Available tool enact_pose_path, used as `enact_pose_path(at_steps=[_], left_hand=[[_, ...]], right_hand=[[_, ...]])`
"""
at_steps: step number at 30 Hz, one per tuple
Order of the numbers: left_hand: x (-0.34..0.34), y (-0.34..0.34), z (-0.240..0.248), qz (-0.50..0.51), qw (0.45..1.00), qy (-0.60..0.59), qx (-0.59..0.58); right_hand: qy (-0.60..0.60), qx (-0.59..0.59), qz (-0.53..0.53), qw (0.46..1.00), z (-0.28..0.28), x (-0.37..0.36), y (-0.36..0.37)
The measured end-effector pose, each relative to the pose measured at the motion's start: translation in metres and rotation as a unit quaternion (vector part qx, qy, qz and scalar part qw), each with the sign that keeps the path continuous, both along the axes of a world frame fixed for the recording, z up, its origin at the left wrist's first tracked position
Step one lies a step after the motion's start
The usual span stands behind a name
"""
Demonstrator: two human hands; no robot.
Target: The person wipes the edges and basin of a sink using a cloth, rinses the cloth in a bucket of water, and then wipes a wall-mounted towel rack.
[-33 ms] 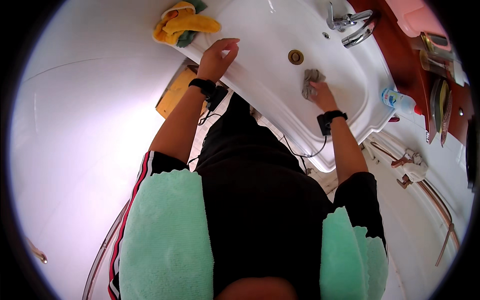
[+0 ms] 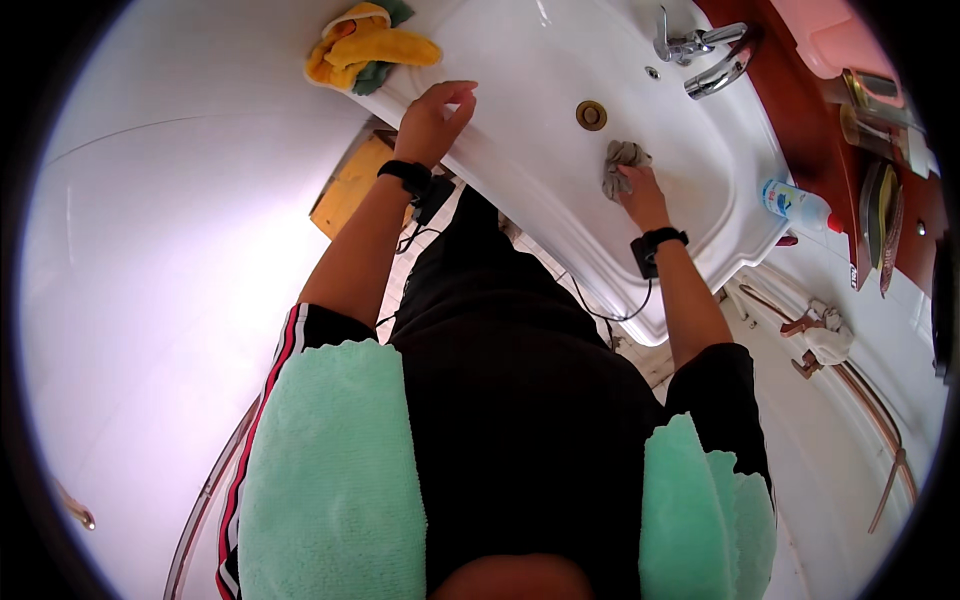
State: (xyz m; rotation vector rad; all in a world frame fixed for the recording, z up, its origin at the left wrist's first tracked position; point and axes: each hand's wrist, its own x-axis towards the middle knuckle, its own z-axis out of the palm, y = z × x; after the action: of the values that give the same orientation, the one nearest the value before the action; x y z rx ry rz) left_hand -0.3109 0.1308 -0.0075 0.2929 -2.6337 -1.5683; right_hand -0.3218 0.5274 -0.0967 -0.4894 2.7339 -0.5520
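Note:
A crumpled grey-brown cloth (image 2: 622,165) lies against the white basin of the sink (image 2: 560,165), just below the drain (image 2: 591,115). My right hand (image 2: 645,197) grips it, pressing it to the basin's surface. On the sink's near left rim rests my left hand (image 2: 432,122), its fingers loosely bent, the thumb apart, nothing in it. Beyond that hand, a yellow cloth (image 2: 385,48) is heaped with a dark green cloth (image 2: 372,78) on the rim's corner. Both wrists wear black bands with small boxes and cables.
A chrome faucet (image 2: 715,60) stands at the basin's far right. A white bottle with a red cap (image 2: 800,205) lies by the right rim. Beside it, a red-brown shelf (image 2: 815,130) holds a pink container (image 2: 825,35) and brushes. A wooden board (image 2: 352,190) stands under the sink's left side.
My right hand and wrist have shifted slightly left and toward me, still holding the cloth. My left hand stays nearly where it was on the rim.

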Motion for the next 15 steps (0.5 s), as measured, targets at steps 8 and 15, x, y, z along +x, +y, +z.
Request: enact_pose_path(at_steps=[8, 15], left_hand=[[0.006, 0.01, 0.001, -0.078, 0.961, 0.084, -0.25], [0.0, 0.016, -0.001, -0.068, 0.952, 0.077, -0.289]], right_hand=[[-0.12, -0.143, 0.125, 0.974, -0.008, -0.047, -0.129], [-0.054, -0.084, 0.153, 0.983, -0.018, -0.093, -0.216]])
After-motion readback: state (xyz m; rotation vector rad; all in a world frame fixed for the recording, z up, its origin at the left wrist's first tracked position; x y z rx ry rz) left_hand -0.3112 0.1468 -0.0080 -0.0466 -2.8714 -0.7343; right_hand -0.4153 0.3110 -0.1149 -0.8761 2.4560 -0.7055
